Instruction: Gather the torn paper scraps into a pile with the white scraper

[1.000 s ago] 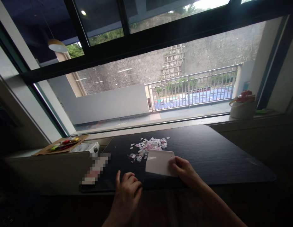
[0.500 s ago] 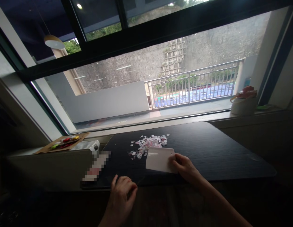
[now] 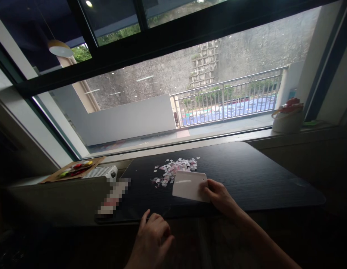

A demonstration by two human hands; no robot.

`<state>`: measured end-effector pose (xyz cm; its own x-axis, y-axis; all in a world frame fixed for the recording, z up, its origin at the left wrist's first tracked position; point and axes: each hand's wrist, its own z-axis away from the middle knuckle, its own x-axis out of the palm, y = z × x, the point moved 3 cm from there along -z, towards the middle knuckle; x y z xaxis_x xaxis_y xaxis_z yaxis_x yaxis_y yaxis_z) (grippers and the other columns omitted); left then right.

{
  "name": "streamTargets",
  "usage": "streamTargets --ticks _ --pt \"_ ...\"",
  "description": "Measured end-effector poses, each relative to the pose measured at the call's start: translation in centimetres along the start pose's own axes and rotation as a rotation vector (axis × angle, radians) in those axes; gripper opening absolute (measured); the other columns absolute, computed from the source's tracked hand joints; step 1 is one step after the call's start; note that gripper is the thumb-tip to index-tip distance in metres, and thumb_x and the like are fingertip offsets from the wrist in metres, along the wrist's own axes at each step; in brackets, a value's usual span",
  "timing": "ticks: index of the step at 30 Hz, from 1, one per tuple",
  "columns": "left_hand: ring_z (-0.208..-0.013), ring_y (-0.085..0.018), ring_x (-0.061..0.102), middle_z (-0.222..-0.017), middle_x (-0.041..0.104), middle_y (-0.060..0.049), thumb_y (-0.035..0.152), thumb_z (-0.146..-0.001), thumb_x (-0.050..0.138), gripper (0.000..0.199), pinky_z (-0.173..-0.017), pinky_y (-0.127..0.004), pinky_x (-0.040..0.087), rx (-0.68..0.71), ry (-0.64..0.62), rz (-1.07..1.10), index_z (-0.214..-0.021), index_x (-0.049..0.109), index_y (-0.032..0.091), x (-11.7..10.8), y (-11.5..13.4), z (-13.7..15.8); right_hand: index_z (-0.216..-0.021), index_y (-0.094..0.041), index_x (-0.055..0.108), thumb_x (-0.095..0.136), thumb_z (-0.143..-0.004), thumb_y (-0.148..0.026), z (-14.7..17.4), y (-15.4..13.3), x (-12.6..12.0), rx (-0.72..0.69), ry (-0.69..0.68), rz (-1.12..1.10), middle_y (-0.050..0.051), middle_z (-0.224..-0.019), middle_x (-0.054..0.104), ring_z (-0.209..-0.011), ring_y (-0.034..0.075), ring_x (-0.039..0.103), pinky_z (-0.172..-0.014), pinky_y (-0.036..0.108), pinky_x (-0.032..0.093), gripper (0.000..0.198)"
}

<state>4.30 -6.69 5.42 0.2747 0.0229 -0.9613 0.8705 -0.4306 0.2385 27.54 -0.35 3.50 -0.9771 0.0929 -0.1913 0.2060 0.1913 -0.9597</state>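
My right hand [image 3: 221, 195] grips a flat white scraper [image 3: 188, 185] by its right end, thumb on top. The scraper looks like thin plastic, with a small hole near its upper right corner. Its far left edge overlaps the near side of a loose heap of small white and pinkish paper scraps [image 3: 169, 172] on the dark table [image 3: 235, 175]. My left hand [image 3: 154, 237] hovers at the table's near edge, below the heap. Its fingers are loosely bent, the thumb stands apart, and nothing shows in it.
A blurred-out strip [image 3: 113, 200] lies at the table's left edge. Left of it are a white radiator [image 3: 102, 172] and a cardboard sheet [image 3: 52, 175] with colourful pieces. A white bucket [image 3: 287, 122] stands on the sill at right. A large window spans the back.
My left hand has shifted right and slightly down, its thumb moving away from the fingers. The right hand keeps its hold on the scraper; the view has tilted slightly.
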Motion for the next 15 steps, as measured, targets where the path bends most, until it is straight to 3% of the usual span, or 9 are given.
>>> streamTargets --ticks 4,9,12,15 --pt "-0.083 -0.019 0.064 -0.077 0.069 0.002 0.008 -0.071 0.054 0.021 -0.099 -0.060 0.034 0.071 0.018 0.003 -0.079 0.065 0.024 0.3 0.0 0.1 -0.074 -0.015 0.065 0.056 -0.073 -0.033 0.0 -0.1 0.0 -0.003 -0.009 0.014 0.003 -0.071 0.065 -0.065 0.016 0.057 -0.055 0.025 0.044 0.020" --pt "-0.072 -0.016 0.064 -0.067 0.068 0.001 0.021 -0.084 0.046 0.024 -0.098 -0.054 0.039 0.149 0.027 0.046 -0.072 0.067 0.023 0.9 -0.9 0.9 -0.072 -0.015 0.062 0.053 -0.073 -0.034 -0.1 0.0 0.2 -0.018 -0.018 0.041 0.001 -0.068 0.062 -0.064 0.016 0.055 -0.055 0.025 0.042 0.021" --pt "-0.071 -0.015 0.064 -0.069 0.069 0.000 0.021 -0.080 0.053 0.017 -0.094 -0.042 0.045 0.100 0.028 0.121 -0.075 0.069 0.023 1.0 -1.2 1.2 -0.072 -0.015 0.061 0.051 -0.074 -0.034 -0.2 0.2 0.2 -0.024 -0.018 0.064 0.001 -0.067 0.060 -0.062 0.015 0.053 -0.054 0.025 0.041 0.022" --pt "-0.071 -0.016 0.064 -0.068 0.069 -0.002 0.026 -0.077 0.060 0.014 -0.081 -0.032 0.051 -0.022 0.027 0.191 -0.067 0.069 0.021 1.0 -1.4 1.4 -0.072 -0.015 0.061 0.052 -0.074 -0.034 -0.2 0.2 0.2 -0.029 -0.014 0.068 0.000 -0.065 0.059 -0.061 0.015 0.052 -0.053 0.025 0.040 0.021"
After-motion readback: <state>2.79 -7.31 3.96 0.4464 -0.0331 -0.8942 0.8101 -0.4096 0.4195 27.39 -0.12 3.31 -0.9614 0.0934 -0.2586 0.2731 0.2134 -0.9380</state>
